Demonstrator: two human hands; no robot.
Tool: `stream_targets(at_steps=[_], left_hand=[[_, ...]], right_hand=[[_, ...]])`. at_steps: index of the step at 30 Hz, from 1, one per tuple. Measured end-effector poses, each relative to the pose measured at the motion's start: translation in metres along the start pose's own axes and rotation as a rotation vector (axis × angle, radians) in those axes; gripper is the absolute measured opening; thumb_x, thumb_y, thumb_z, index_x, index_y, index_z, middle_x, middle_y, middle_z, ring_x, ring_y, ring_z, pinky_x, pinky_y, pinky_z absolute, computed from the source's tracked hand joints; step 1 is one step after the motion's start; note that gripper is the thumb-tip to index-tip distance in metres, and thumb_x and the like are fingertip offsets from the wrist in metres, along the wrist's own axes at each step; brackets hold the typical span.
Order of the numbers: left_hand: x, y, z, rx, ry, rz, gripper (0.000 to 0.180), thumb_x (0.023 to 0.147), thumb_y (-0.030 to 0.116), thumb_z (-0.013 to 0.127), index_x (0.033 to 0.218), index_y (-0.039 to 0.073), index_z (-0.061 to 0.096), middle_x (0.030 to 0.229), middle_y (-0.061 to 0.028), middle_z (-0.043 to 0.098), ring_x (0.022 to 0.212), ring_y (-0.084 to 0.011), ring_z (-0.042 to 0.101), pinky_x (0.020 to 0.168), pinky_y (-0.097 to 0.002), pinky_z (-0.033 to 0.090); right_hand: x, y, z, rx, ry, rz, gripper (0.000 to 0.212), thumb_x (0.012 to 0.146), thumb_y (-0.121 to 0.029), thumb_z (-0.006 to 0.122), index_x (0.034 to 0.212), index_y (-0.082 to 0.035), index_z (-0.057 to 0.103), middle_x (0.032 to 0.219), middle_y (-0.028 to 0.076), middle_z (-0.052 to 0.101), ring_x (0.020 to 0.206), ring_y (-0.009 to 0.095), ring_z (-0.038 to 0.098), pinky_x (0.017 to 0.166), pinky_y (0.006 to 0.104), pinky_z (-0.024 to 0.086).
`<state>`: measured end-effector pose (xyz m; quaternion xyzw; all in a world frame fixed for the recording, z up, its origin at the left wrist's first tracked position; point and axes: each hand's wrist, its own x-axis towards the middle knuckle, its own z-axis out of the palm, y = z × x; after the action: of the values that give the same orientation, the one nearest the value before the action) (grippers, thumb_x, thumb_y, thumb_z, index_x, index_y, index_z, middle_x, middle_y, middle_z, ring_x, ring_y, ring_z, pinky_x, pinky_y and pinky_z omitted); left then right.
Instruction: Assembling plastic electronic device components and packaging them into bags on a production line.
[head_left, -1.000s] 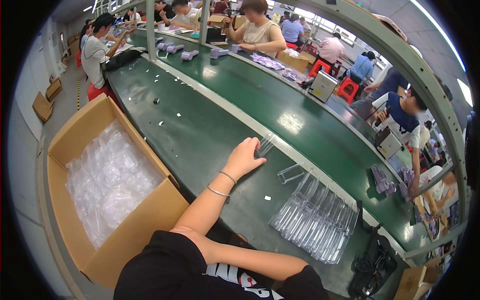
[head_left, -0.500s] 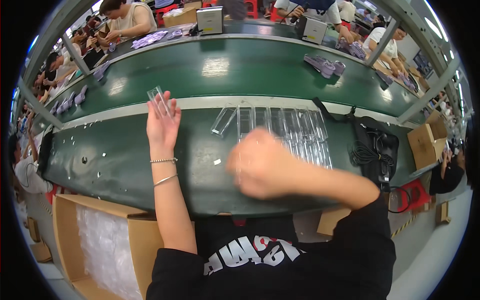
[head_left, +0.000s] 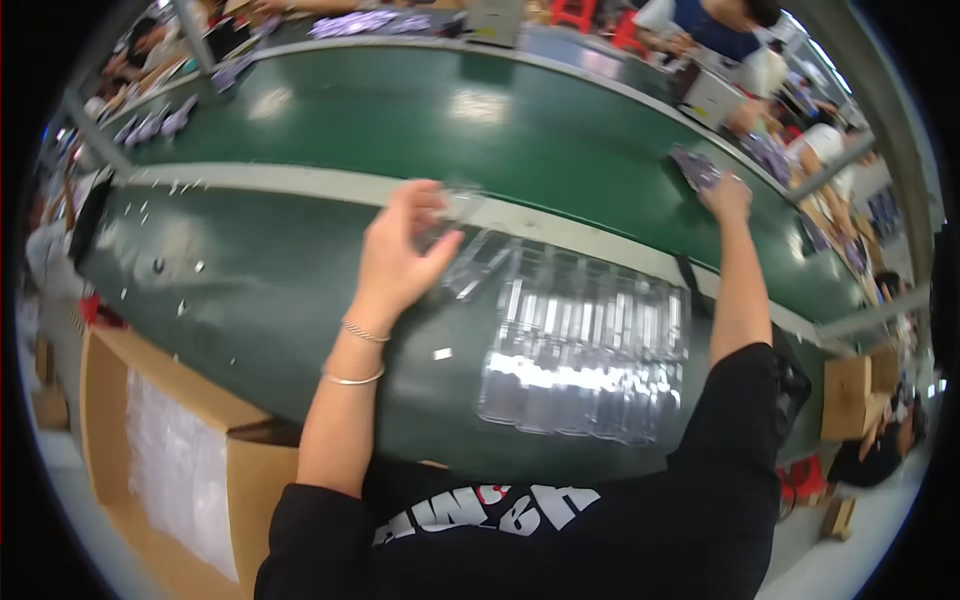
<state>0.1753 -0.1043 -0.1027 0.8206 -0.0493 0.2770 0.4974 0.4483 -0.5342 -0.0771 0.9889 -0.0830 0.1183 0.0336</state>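
Observation:
My left hand (head_left: 400, 245) is raised over the near table's back edge, its fingers curled and thumb apart. Between them is a clear plastic tray (head_left: 463, 205), blurred by motion. Another clear tray lies slanted just right of that hand. Further right, several long clear plastic trays (head_left: 585, 350) are lined up side by side in two rows on the table. My right hand (head_left: 728, 197) reaches past them onto the far green belt. Its fingers are closed on a purple plastic device (head_left: 693, 168), whose details are smeared.
A cardboard box (head_left: 245, 490) with clear plastic pieces inside stands at the lower left. Scraps dot the green tabletop (head_left: 270, 290). More purple devices (head_left: 155, 125) lie on the belt's far left. Black straps and a bag sit under my right arm; people work beyond the belt.
My right hand has gone from above the near table to the purple device on the belt. My left hand has moved rightward with the clear tray. The whole view has tilted.

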Motion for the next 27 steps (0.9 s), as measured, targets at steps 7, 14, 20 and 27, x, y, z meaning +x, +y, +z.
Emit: stream_targets(at_steps=[7,14,20,27], left_hand=[[0.005,0.007,0.007,0.247,0.028,0.216,0.034,0.073,0.018,0.065,0.103,0.004,0.058,0.092,-0.0089,0.062,0.083,-0.0261,0.061,0.070,-0.0339,0.050],[0.007,0.011,0.010,0.191,0.087,0.262,0.036,0.073,0.017,0.067,0.105,0.005,0.057,0.087,-0.0070,0.063,0.071,-0.0220,0.061,0.062,-0.0303,0.050],[0.000,0.004,0.008,0.312,0.173,0.350,0.042,0.072,0.022,0.073,0.108,0.007,0.057,0.086,-0.0052,0.064,0.064,-0.0184,0.061,0.058,-0.0282,0.050],[-0.002,0.021,0.005,0.213,0.107,0.451,0.043,0.070,0.023,0.075,0.107,0.008,0.059,0.087,-0.0061,0.065,0.064,-0.0185,0.061,0.057,-0.0288,0.049]], right_hand=[[0.037,0.053,0.064,0.126,0.213,0.046,0.089,0.070,-0.038,0.073,0.132,0.006,0.028,0.131,0.030,0.039,0.124,0.042,0.035,0.100,0.0426,0.037],[0.007,0.004,-0.001,0.604,0.406,-0.346,0.068,0.064,-0.025,0.074,0.118,0.002,0.045,0.110,0.018,0.052,0.101,0.031,0.053,0.090,0.0358,0.043],[-0.137,-0.118,-0.112,1.000,0.125,-0.869,0.076,0.062,-0.006,0.073,0.129,-0.008,0.036,0.113,0.010,0.049,0.103,0.020,0.052,0.089,0.0338,0.045],[-0.174,-0.123,-0.167,0.967,0.174,-1.033,0.075,0.062,-0.003,0.071,0.127,-0.007,0.035,0.112,0.009,0.051,0.104,0.019,0.052,0.088,0.0320,0.046]])
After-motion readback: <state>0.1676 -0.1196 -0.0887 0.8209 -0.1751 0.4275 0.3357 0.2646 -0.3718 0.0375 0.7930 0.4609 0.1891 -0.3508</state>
